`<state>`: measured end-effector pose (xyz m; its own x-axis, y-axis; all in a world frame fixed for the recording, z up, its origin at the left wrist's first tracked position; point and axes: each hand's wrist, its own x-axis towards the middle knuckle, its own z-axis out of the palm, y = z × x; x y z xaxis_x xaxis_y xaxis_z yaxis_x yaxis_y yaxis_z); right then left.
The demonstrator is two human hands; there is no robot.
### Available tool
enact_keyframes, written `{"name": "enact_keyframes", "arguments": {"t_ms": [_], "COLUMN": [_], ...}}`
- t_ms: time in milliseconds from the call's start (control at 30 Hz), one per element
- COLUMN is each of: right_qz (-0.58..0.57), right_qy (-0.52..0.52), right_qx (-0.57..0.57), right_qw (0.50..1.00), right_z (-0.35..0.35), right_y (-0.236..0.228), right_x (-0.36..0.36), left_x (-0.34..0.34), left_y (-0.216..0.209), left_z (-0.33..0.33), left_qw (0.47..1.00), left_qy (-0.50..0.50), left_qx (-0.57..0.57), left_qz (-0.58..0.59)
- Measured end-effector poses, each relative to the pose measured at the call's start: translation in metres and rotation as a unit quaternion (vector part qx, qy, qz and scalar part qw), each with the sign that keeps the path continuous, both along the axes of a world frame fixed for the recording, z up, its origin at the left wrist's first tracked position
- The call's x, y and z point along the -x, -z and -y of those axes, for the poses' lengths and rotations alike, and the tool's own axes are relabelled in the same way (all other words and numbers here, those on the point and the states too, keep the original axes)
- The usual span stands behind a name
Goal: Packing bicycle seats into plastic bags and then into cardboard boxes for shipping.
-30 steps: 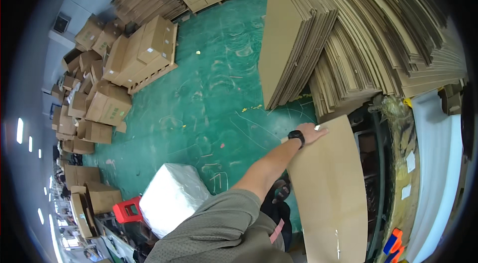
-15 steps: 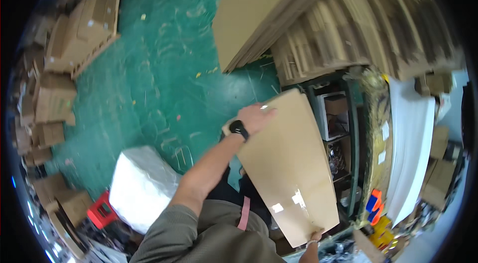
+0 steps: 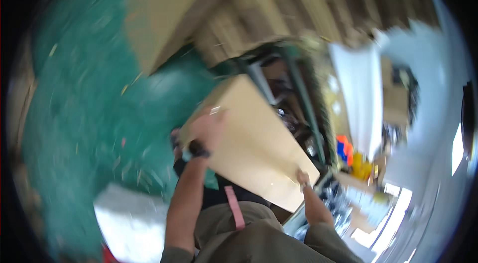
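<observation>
A long, flat cardboard box (image 3: 259, 146) lies slantwise in front of my body, its surface smeared by motion. My left hand (image 3: 208, 126), with a dark watch on the wrist, holds its far left end; the fingers are blurred. At the near right end, my right hand (image 3: 302, 178) is closed at the box's edge, with some of its fingers hidden.
Stacked cardboard sheets (image 3: 249, 9) rise at the far side. A dark green shelf frame (image 3: 304, 96) stands right of the box, with a white sheet roll (image 3: 356, 96) beyond. A white wrapped bundle (image 3: 132, 225) sits on the green floor (image 3: 94, 128) at lower left.
The view has swung to the right, so the surroundings have shifted left. The box is turned more crosswise, still between both hands, and more of my right forearm shows.
</observation>
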<state>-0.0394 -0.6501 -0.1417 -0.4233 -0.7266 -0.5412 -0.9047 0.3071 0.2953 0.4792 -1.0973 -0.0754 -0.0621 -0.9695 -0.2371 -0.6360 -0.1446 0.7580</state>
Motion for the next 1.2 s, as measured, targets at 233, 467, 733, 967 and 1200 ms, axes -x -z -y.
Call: {"name": "enact_keyframes", "arguments": {"t_ms": [233, 467, 733, 967, 1200], "right_qz": [0.059, -0.068, -0.059, 0.240, 0.404], "right_qy": [0.228, 0.271, 0.411, 0.284, 0.145], "right_qx": [0.403, 0.551, 0.587, 0.687, 0.600], "right_qw": [0.884, 0.786, 0.695, 0.625, 0.675], "right_z": [0.275, 0.341, 0.346, 0.323, 0.247], "right_y": [-0.084, -0.038, -0.008, -0.092, -0.175], "right_x": [-0.005, 0.164, 0.185, 0.050, -0.178], "left_x": [0.018, 0.036, 0.041, 0.121, 0.232], "left_y": [-0.002, 0.016, 0.018, -0.037, -0.100], "left_z": [0.000, -0.007, -0.007, -0.055, -0.128], "left_qw": [0.995, 0.994, 0.972, 0.988, 0.912], "left_qy": [0.037, 0.055, 0.056, 0.125, 0.106], "left_qx": [-0.028, 0.030, 0.001, 0.077, -0.186], "left_qz": [0.084, 0.095, 0.229, 0.052, -0.351]}}
